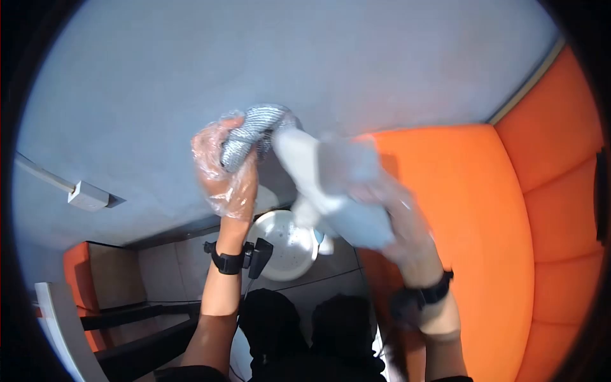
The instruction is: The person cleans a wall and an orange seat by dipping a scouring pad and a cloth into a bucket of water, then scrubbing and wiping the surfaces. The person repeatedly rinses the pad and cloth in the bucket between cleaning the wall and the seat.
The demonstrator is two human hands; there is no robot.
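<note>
My left hand [221, 162], in a clear plastic glove, is wrapped round a curved, silvery-grey ribbed thing [254, 130]; its kind cannot be made out. On the right, my right hand [388, 207] is smeared by motion and also looks gloved. A blurred white and pale-blue cloth-like thing [356, 219] is in its grasp. The white end of this blurred bundle reaches across to the grey ribbed thing and seems to meet it. Below both hands a round white basin [280, 260] stands on the floor, partly covered by the white blur.
An orange padded bench [471, 248] runs along the right, with its backrest [560, 191] behind. A grey wall [382, 63] rises ahead, carrying a white socket box [88, 196] at left. Another orange seat [79, 274] and dark bars [140, 337] stand lower left.
</note>
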